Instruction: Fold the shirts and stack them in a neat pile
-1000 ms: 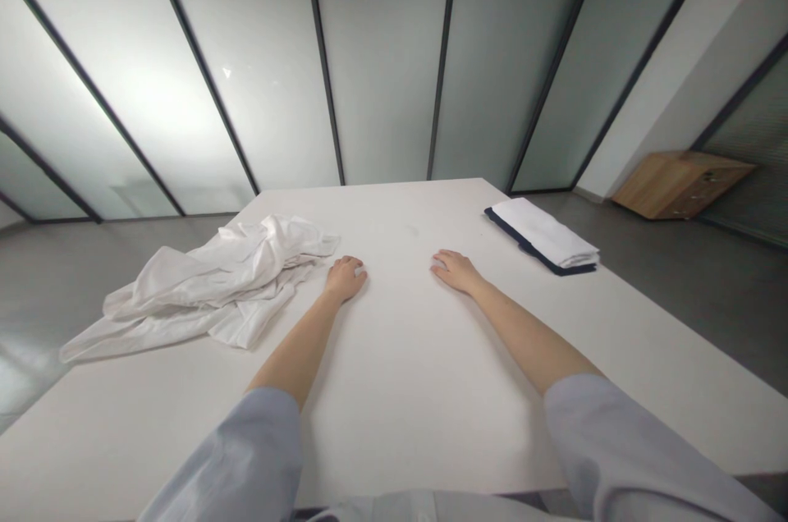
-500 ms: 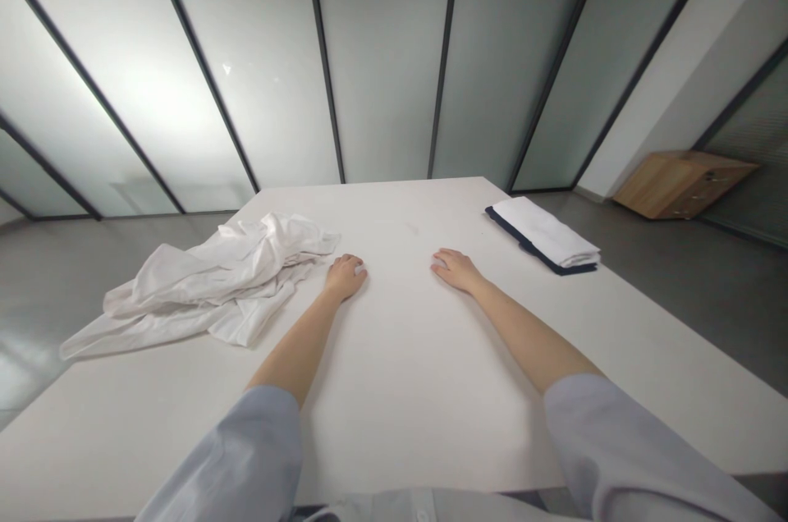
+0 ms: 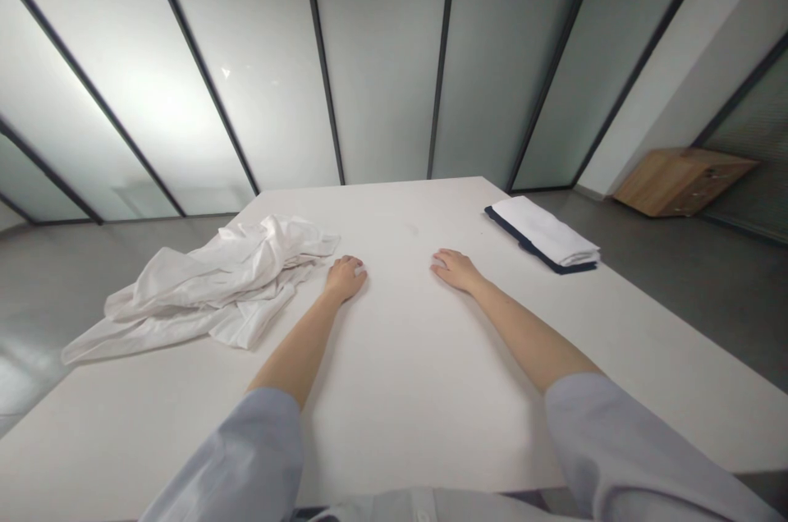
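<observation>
My left hand (image 3: 345, 277) rests palm down on the white table (image 3: 400, 391), fingers loosely spread and holding nothing. Just to its left lies a crumpled heap of white cloth (image 3: 215, 280), probably a garment, with loose folds and edges spread toward the table's left side. My right hand (image 3: 454, 269) also lies on the tabletop, fingers apart with nothing in them. Beyond it to the right is a flat stack: a folded white cloth (image 3: 547, 231) on top of a folded dark navy cloth (image 3: 559, 267). Neither hand touches the cloths.
A frosted glass wall with dark frames (image 3: 382, 54) stands behind the table's far edge. On the grey floor at the right is a wooden cabinet (image 3: 683, 181), beside a white pillar (image 3: 665, 87).
</observation>
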